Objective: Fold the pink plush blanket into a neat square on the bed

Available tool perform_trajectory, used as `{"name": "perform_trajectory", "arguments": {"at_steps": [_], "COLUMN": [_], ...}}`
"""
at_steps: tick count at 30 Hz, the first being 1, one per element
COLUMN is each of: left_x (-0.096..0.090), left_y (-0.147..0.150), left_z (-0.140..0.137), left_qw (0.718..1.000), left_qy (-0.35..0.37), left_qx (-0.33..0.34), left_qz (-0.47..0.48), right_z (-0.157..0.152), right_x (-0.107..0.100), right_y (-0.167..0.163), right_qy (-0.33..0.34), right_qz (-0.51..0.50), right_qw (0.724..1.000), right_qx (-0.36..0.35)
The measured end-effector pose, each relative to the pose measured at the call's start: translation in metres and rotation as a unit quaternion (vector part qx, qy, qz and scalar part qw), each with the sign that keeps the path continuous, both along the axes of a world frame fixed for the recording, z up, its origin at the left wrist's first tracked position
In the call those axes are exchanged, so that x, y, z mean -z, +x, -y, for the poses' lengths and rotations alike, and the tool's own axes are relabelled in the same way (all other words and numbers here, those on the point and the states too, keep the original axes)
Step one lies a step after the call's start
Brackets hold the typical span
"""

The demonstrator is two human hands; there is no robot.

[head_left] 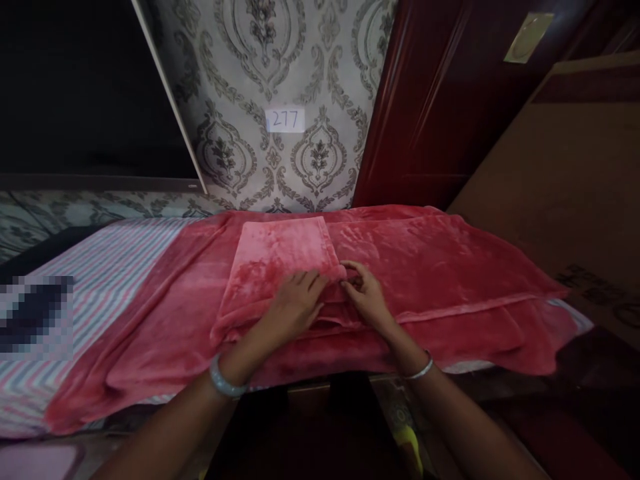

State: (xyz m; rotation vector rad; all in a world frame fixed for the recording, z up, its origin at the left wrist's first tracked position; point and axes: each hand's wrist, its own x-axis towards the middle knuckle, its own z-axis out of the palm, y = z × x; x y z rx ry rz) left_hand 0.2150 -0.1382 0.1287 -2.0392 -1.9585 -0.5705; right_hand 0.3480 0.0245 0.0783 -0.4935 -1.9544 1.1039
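Works with both hands at the middle of a red plush blanket (450,257), spread across a striped cloth (133,250). Lays the left hand (296,300) palm down on the right-hand part of a folded panel (283,243) of the blanket, with fingers slightly bent and close together, thumb set apart, resting on the plush rather than closed around it. Holds the right hand (369,299) just beside, with forefinger and thumb curled around the rounded corner of the panel's right edge, only a small gap between the tips; cannot tell whether they pinch the fabric or merely touch it. Has the folded panel lying on top of the wider blanket, with a lighter pink face up, darker streaks across it and layered folds along the near side. Wears a pale, broad bracelet (225,380) on the left wrist and a thin silvery bangle (421,370) on the right. Faces a wall of ornate grey wallpaper (220,153) bearing a white card (285,120) marked "277", between a large dark screen (90,87) at left and a dark red wooden panel (415,107) at right, near a big cardboard box (565,173).
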Motion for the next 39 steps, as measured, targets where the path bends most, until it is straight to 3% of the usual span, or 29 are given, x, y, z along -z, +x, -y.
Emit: {"name": "perform_trajectory", "arguments": {"at_steps": [4, 8, 17, 23, 28, 30, 34, 39], "left_x": [0.008, 0.014, 0.004, 0.003, -0.002, -0.006, -0.01, -0.009], "left_y": [0.003, 0.002, 0.002, 0.002, -0.004, -0.006, -0.006, 0.004], "left_z": [-0.021, -0.027, -0.034, -0.038, -0.042, -0.043, -0.042, -0.033], "left_qw": [0.999, 0.993, 0.988, 0.993, 0.99, 0.99, 0.993, 0.998], "left_qy": [-0.001, -0.009, -0.046, -0.035, -0.018, -0.017, -0.019, -0.021], "left_qx": [-0.001, -0.031, -0.042, -0.043, -0.055, -0.056, -0.055, -0.022], "left_qz": [0.047, 0.11, 0.141, 0.1, 0.128, 0.13, 0.107, 0.056], "right_z": [0.0, 0.004, 0.012, 0.012, 0.02, 0.023, 0.02, 0.008], "right_x": [0.003, 0.003, -0.014, -0.015, -0.004, 0.001, 0.009, 0.016], "right_y": [0.001, 0.004, 0.006, 0.028, 0.067, 0.073, 0.063, 0.039], "right_qy": [-0.001, 0.048, 0.155, 0.144, 0.199, 0.215, 0.184, 0.057], "right_qz": [-0.031, -0.04, -0.091, -0.038, 0.07, 0.101, 0.093, 0.089], "right_qw": [0.999, 0.998, 0.984, 0.988, 0.975, 0.968, 0.976, 0.994], "right_qx": [-0.012, -0.007, -0.012, 0.037, -0.072, -0.084, -0.065, -0.021]}}
